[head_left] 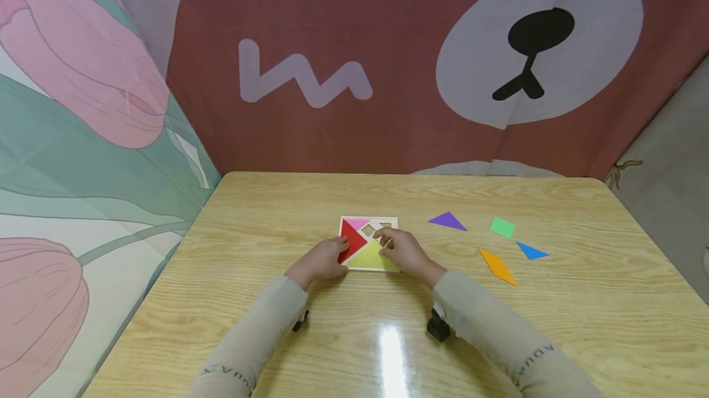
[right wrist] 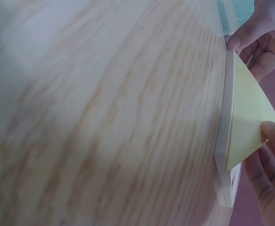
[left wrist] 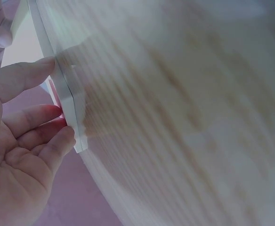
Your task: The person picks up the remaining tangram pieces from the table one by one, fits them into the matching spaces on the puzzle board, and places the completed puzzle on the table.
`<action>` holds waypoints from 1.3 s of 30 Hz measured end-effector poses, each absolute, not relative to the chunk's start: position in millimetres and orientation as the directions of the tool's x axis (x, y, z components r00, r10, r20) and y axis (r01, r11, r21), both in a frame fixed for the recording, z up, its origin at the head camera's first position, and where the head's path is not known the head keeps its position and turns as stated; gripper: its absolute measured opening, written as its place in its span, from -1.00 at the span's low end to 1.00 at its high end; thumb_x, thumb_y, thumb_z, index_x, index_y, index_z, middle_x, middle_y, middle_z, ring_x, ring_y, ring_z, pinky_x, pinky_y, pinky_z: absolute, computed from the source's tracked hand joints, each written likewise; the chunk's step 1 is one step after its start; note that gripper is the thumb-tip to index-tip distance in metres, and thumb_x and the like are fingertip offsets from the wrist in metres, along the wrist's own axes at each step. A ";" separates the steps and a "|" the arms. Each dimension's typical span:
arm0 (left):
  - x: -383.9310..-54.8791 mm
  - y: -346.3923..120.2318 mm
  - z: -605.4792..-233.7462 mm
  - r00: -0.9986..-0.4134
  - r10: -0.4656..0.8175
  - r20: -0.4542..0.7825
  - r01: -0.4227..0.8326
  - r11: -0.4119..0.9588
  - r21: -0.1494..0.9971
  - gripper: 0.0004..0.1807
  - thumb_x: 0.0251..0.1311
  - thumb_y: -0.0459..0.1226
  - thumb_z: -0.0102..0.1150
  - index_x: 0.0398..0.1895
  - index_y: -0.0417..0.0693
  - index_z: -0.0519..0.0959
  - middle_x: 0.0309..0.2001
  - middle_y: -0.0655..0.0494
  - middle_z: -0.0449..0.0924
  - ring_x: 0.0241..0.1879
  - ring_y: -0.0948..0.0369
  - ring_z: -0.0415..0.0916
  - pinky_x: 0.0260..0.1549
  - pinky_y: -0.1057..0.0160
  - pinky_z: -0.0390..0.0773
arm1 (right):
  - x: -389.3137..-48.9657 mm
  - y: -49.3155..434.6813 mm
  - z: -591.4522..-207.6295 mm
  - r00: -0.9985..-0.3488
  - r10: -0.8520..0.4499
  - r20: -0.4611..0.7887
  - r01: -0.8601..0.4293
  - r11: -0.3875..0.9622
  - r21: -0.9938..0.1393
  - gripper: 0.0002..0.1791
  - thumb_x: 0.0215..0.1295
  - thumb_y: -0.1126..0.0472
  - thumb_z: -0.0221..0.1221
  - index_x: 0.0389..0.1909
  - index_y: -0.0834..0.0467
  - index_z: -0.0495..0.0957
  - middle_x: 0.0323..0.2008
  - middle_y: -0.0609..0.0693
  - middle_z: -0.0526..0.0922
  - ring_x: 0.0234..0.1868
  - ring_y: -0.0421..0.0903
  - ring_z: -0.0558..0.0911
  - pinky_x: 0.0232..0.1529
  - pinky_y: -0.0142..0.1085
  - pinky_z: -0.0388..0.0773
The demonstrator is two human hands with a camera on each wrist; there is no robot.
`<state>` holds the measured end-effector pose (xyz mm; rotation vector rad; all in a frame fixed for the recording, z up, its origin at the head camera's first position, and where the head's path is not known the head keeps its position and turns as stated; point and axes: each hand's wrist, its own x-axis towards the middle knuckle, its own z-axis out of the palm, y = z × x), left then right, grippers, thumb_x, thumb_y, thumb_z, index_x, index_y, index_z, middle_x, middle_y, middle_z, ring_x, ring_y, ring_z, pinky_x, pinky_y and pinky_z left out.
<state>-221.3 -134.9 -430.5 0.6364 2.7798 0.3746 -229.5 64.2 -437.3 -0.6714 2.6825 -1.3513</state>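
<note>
Item 1: one shallow puzzle tray (right wrist: 226, 113), white-rimmed, on the bench (head_left: 249, 219) between our two grips; a diamond-shaped recess (head_left: 368, 230) towards its far side shows unfilled
Item 2: one yellow triangle (right wrist: 250, 108), large, along the tray's near side, its right corner appearing to sit over the rim rather than within it
Item 3: one red triangle (head_left: 351, 242) at the tray's left; one pink piece (head_left: 354, 223) beside it, towards the far left corner
Item 4: loose on the bench to the right, apart from the tray, one purple triangle (head_left: 449, 221), one green piece (head_left: 502, 227), one blue triangle (head_left: 532, 251), one orange parallelogram (head_left: 498, 267)
Item 5: left grip (head_left: 325, 258), holding the tray about its near left corner, thumb at the near edge, fingertips by the red triangle; a sound brace, we judge, best kept light
Item 6: right grip (head_left: 407, 250), pinching the yellow triangle near its apex, thumb above, fingers beneath
Handling note: the step looks to us like seating the yellow triangle, though lifting cannot be excluded. For seating, we should square the long edge inside the near rim, check both corners, then lower the apex, slip the fingers out and press with the thumb; forcing a raised corner could tip the tray
</note>
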 end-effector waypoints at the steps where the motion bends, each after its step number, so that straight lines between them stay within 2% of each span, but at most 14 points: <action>1: -221.1 -135.2 -430.6 -0.869 0.454 -0.197 0.384 0.870 0.309 -0.39 -0.05 -0.25 0.15 0.11 -0.32 0.31 0.14 -0.14 0.25 0.14 0.01 0.17 0.10 0.17 0.18 | -229.6 63.6 -437.1 -0.902 -0.410 0.137 -0.355 0.520 -0.777 -0.69 -0.03 0.49 0.14 -0.19 0.26 0.50 -0.43 0.06 0.51 -0.44 -0.14 0.47 -0.41 -0.35 0.46; 9: -221.7 -135.6 -431.1 -0.866 0.467 -0.179 0.403 0.863 0.304 -0.40 -0.06 -0.24 0.15 0.10 -0.33 0.32 0.12 -0.15 0.27 0.13 0.00 0.19 0.09 0.17 0.19 | -231.2 60.3 -435.8 -0.899 -0.414 0.139 -0.368 0.545 -0.753 -0.70 -0.06 0.49 0.16 -0.23 0.22 0.50 -0.46 -0.03 0.49 -0.46 -0.17 0.46 -0.42 -0.38 0.44; 19: -222.4 -135.8 -431.0 -0.865 0.471 -0.171 0.407 0.860 0.308 -0.37 -0.07 -0.23 0.17 0.10 -0.35 0.31 0.12 -0.18 0.27 0.13 -0.02 0.18 0.10 0.15 0.19 | -233.2 56.6 -434.1 -0.893 -0.431 0.125 -0.371 0.550 -0.748 -0.70 -0.04 0.49 0.16 -0.22 0.22 0.49 -0.42 0.00 0.51 -0.45 -0.17 0.48 -0.42 -0.38 0.46; 39: -220.7 -135.4 -429.0 -0.865 0.467 -0.183 0.400 0.863 0.309 -0.39 -0.05 -0.22 0.18 0.10 -0.33 0.32 0.13 -0.14 0.27 0.13 -0.02 0.18 0.09 0.14 0.20 | -233.0 51.8 -432.2 -0.890 -0.443 0.105 -0.365 0.557 -0.746 -0.70 -0.04 0.49 0.16 -0.23 0.22 0.49 -0.46 0.00 0.48 -0.43 -0.16 0.47 -0.43 -0.38 0.44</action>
